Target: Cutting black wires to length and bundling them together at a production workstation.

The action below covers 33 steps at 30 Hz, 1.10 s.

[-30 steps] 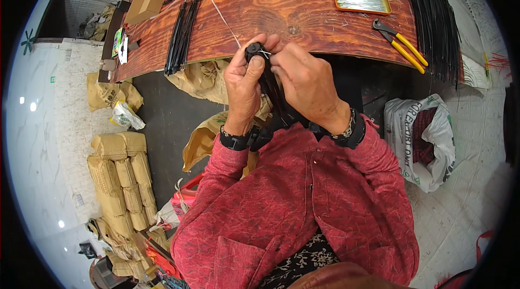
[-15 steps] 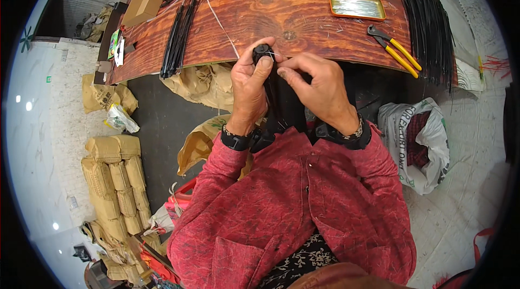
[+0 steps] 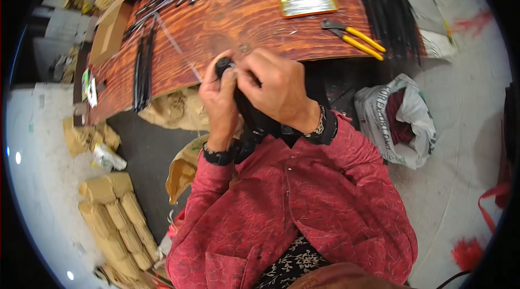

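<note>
Over the bench [image 3: 227, 23], both hands, left [image 3: 219, 99] and right [image 3: 276, 91], pinched tight on a black bundle [image 3: 254, 118]; a loose grip could've let strands slip out.

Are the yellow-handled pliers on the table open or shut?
Open: the yellow-handled pliers lie flat on the wooden table, their two handles spread apart; neither hand touches them.

Crinkled red long sleeves [image 3: 303, 191] run up to both wrists. A black watch [image 3: 218, 155] bands the left wrist. A beaded bracelet [image 3: 319, 126] circles the right wrist.
</note>
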Tool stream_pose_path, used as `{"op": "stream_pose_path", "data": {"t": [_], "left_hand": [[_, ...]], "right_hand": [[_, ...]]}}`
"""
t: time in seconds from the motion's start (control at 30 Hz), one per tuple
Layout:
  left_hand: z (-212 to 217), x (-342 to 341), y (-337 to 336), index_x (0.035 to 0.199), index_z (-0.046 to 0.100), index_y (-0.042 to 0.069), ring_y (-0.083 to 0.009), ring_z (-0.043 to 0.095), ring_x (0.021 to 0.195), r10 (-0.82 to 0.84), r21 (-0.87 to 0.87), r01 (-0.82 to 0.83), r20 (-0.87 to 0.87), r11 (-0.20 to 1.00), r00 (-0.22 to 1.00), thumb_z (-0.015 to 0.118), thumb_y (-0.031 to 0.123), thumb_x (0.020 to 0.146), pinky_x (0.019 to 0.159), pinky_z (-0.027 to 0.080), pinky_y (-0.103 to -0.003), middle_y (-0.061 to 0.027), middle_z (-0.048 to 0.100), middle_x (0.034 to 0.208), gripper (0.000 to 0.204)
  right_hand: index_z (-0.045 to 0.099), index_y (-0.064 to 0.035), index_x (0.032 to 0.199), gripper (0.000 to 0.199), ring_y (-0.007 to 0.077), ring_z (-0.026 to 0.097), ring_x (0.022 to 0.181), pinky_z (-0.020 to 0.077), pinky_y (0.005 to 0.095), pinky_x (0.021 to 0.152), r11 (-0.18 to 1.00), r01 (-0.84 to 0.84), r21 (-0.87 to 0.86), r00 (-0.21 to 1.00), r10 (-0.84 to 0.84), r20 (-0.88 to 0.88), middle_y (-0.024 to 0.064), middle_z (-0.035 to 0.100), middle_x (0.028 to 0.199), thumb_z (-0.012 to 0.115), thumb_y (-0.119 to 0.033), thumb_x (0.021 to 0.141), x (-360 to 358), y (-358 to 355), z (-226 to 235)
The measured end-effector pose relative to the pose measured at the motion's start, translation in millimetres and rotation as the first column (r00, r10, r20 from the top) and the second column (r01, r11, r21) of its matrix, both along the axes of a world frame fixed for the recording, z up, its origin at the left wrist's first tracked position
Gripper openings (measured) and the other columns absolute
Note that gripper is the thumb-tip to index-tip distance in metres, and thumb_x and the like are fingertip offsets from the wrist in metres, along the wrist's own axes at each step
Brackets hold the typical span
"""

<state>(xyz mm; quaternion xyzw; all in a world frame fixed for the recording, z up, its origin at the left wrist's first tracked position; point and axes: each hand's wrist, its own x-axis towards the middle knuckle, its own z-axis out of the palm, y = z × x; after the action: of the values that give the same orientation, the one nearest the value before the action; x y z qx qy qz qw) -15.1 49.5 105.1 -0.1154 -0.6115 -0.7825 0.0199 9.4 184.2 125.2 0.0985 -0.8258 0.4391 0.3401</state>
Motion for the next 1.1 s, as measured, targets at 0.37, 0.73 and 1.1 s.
{"op": "stream_pose_path", "data": {"t": [0.37, 0.73, 1.1], "left_hand": [[4.1, -3.1, -14.6, 0.128, 0.055, -0.004, -0.0148, 0.060, 0.088, -0.197, 0.147, 0.187, 0.056, 0.971, 0.979, 0.064, 0.013, 0.095, 0.083, 0.049, -0.028, -0.0087, 0.064, 0.100, 0.038], [8.9, 7.0, -20.7, 0.130, 0.055, -0.004, -0.0137, 0.060, 0.089, -0.239, 0.139, 0.230, 0.055, 0.963, 0.969, 0.064, 0.011, 0.096, 0.084, 0.049, -0.027, -0.0099, 0.066, 0.104, 0.038], [8.2, 13.6, -11.0, 0.131, 0.054, -0.003, -0.0116, 0.061, 0.094, -0.166, 0.083, 0.162, 0.054, 0.983, 0.985, 0.064, 0.011, 0.096, 0.086, 0.050, -0.025, -0.0097, 0.066, 0.110, 0.039]], "right_hand": [[0.057, -0.0050, 0.091, 0.022, 0.0311, 0.058, 0.090, 0.0493, 0.0416, 0.066, 0.643, 0.286, 0.710, 0.867, -0.489, 0.093, 0.0090, 0.058, 0.098, 0.071, -0.021, 0.085, 10.6, 192.4, -54.8], [0.060, -0.0018, 0.093, 0.025, 0.0148, 0.059, 0.057, 0.0494, 0.0298, 0.055, 0.911, 0.125, -0.392, 0.675, 0.211, 0.707, 0.0045, 0.062, 0.077, 0.062, -0.027, 0.096, 19.1, 182.0, -35.1], [0.062, 0.0013, 0.086, 0.031, 0.0175, 0.062, 0.062, 0.0467, 0.0330, 0.057, 0.854, -0.517, -0.054, 0.537, 0.373, 0.757, 0.0073, 0.062, 0.072, 0.061, -0.028, 0.096, 27.1, 82.0, 46.5]]}}
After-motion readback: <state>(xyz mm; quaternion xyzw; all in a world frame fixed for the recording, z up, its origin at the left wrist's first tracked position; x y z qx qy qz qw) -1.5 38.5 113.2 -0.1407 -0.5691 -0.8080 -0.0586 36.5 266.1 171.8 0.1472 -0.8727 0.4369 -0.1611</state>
